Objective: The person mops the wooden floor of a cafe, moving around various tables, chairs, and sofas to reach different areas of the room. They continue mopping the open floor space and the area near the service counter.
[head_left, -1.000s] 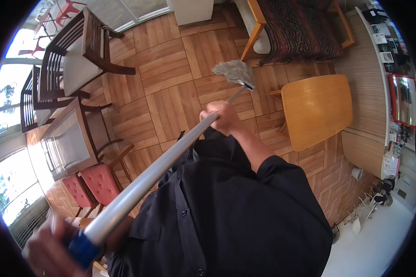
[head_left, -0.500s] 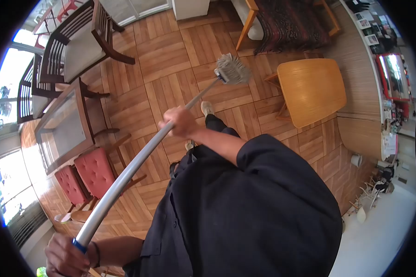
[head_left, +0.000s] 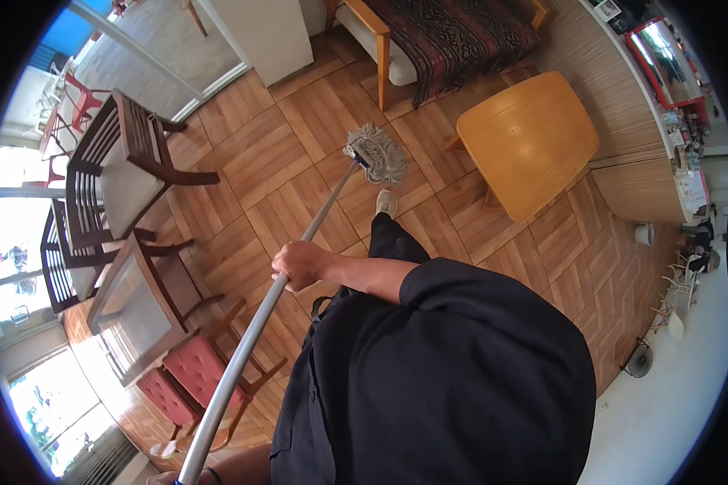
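Note:
A mop slants across the head view, its grey string head [head_left: 380, 158] resting on the parquet floor beyond my shoe [head_left: 387, 202]. My right hand [head_left: 298, 265] is closed around the middle of the silver mop handle [head_left: 247, 347]. At the bottom edge, my left hand [head_left: 164, 479] is at the handle's top end and largely cut off by the frame; what shows of it is against the pole.
A wooden table [head_left: 530, 145] stands to the right, with a bench draped in a patterned cloth [head_left: 449, 40] ahead. On the left are dark slatted chairs [head_left: 125, 174], a glass-topped table [head_left: 141, 311] and red cushioned chairs [head_left: 198, 368]. A fan [head_left: 639, 358] sits far right.
The mop head has shifted left and nearer to my feet. My left hand has dropped toward the bottom edge, and my right hand is slightly lower in view. The camera view has turned.

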Demonstrator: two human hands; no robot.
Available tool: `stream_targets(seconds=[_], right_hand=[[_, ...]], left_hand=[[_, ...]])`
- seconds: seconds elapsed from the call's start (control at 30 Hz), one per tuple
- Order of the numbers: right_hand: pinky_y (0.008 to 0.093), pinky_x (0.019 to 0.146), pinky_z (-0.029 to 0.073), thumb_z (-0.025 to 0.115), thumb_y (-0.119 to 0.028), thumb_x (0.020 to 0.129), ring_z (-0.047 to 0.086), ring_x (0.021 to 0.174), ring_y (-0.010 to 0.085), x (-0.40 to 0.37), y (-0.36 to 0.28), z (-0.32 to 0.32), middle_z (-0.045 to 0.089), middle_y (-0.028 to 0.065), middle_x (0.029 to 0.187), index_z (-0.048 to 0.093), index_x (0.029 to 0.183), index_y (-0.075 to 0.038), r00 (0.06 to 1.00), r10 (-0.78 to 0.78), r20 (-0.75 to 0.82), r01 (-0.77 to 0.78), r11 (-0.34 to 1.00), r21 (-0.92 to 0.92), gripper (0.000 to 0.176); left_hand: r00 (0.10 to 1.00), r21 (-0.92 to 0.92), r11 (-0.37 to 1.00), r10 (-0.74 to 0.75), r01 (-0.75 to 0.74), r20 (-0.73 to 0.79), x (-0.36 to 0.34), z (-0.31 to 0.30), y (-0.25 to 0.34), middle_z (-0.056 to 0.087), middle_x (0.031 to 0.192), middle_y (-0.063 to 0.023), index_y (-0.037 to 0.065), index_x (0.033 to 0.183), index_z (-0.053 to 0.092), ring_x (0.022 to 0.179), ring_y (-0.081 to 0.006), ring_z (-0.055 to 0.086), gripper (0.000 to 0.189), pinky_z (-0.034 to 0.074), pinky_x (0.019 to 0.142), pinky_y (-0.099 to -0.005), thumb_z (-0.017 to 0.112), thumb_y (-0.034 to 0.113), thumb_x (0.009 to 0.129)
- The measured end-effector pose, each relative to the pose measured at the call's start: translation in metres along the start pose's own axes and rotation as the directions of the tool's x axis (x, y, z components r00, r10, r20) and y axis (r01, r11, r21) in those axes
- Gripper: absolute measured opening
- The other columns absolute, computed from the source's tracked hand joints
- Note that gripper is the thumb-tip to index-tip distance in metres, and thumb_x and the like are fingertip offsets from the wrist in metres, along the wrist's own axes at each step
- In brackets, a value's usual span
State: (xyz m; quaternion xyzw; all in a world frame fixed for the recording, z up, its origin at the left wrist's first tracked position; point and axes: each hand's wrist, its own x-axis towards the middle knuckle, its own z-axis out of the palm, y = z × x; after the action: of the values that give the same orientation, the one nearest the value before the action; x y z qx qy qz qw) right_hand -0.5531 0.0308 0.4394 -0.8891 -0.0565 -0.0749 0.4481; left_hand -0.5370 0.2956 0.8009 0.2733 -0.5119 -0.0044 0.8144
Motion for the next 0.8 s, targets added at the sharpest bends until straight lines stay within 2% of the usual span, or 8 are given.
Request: stream_targets(seconds=[0.13,0.33,0.4,0.47,0.53,0.63,0.73,0.8], right_hand=[[0.0502,0.064,0.052,0.065,-0.026,0.073,0.065,0.071,0.0393,0.000,0.070,-0.084,0.065,0.0173,0.070,0.063,0.063,-0.007,0.995,0.089,-0.034,-0.090,0.996,-0.019,0.022],[0.0479,0.063,0.051,0.066,-0.022,0.063,0.065,0.073,0.0368,-0.022,0.198,-0.248,0.063,0.0141,0.069,0.058,0.063,-0.006,0.956,0.283,-0.074,-0.288,0.956,-0.062,0.017],[0.0450,0.063,0.052,0.068,-0.016,0.071,0.065,0.073,0.0337,-0.038,0.257,-0.290,0.064,0.0117,0.073,0.061,0.066,-0.008,0.943,0.253,-0.214,-0.285,0.949,-0.133,0.011],[0.0439,0.068,0.053,0.069,-0.014,0.069,0.066,0.076,0.0316,-0.053,0.308,-0.330,0.063,0.0107,0.072,0.065,0.070,-0.008,0.881,0.359,-0.308,-0.430,0.879,-0.207,0.007],[0.0450,0.075,0.053,0.071,-0.015,0.070,0.067,0.085,0.0313,-0.066,0.330,-0.366,0.067,0.0113,0.087,0.068,0.084,-0.009,0.780,0.460,-0.425,-0.606,0.726,-0.325,0.015],[0.0446,0.084,0.050,0.073,-0.023,0.075,0.064,0.098,0.0315,-0.060,0.342,-0.377,0.063,0.0106,0.109,0.066,0.092,-0.009,0.351,0.727,-0.591,-0.932,0.213,-0.292,0.024],[0.0438,0.084,0.049,0.074,-0.025,0.078,0.062,0.102,0.0315,-0.065,0.352,-0.338,0.059,0.0124,0.119,0.064,0.100,-0.010,0.485,0.653,-0.582,-0.875,0.364,-0.320,0.028],[0.0430,0.084,0.049,0.074,-0.022,0.079,0.062,0.099,0.0310,-0.051,0.331,-0.318,0.061,0.0128,0.113,0.064,0.095,-0.009,0.426,0.506,-0.750,-0.886,0.399,-0.234,0.023]], left_hand=[[0.966,-0.045,0.989,-0.125,0.138,0.225,0.034,-0.012,-0.085,0.052,0.056,0.0021,0.016,0.067,0.049,0.050,-0.0064,0.052,0.031,0.044,0.047,-0.0246,0.052,0.029,0.096],[0.961,0.049,0.971,-0.223,0.233,-0.163,0.071,0.030,-0.269,0.047,0.055,0.0045,0.013,0.067,0.047,0.048,-0.0078,0.045,0.024,0.044,0.058,-0.0258,0.060,0.011,0.087],[0.927,0.101,0.955,-0.240,0.279,-0.289,0.073,0.048,-0.343,0.042,0.056,0.0012,0.012,0.065,0.043,0.050,-0.0121,0.042,0.024,0.041,0.062,-0.0319,0.053,0.005,0.086],[0.907,0.021,0.933,-0.343,0.359,-0.245,0.062,0.048,-0.411,0.044,0.060,-0.0030,0.010,0.073,0.045,0.057,-0.0176,0.049,0.016,0.047,0.072,-0.0383,0.054,0.002,0.084],[0.857,0.086,0.870,-0.455,0.486,-0.241,0.050,0.061,-0.472,0.051,0.068,-0.0083,0.005,0.087,0.045,0.066,-0.0231,0.057,0.010,0.050,0.074,-0.0410,0.053,0.002,0.083],[0.663,0.141,0.648,-0.734,0.749,-0.148,0.010,0.049,-0.523,0.060,0.081,-0.0114,0.005,0.093,0.049,0.094,-0.0274,0.064,0.012,0.045,0.100,-0.0511,0.058,-0.001,0.088],[0.499,0.224,0.474,-0.864,0.852,-0.070,-0.020,0.037,-0.540,0.065,0.097,-0.0138,0.004,0.097,0.052,0.117,-0.0327,0.060,0.009,0.039,0.107,-0.0523,0.060,0.007,0.094],[0.503,0.230,0.499,-0.863,0.835,0.045,-0.018,0.013,-0.536,0.065,0.098,-0.0136,0.003,0.095,0.056,0.122,-0.0357,0.057,0.010,0.039,0.107,-0.0520,0.063,0.010,0.093]])
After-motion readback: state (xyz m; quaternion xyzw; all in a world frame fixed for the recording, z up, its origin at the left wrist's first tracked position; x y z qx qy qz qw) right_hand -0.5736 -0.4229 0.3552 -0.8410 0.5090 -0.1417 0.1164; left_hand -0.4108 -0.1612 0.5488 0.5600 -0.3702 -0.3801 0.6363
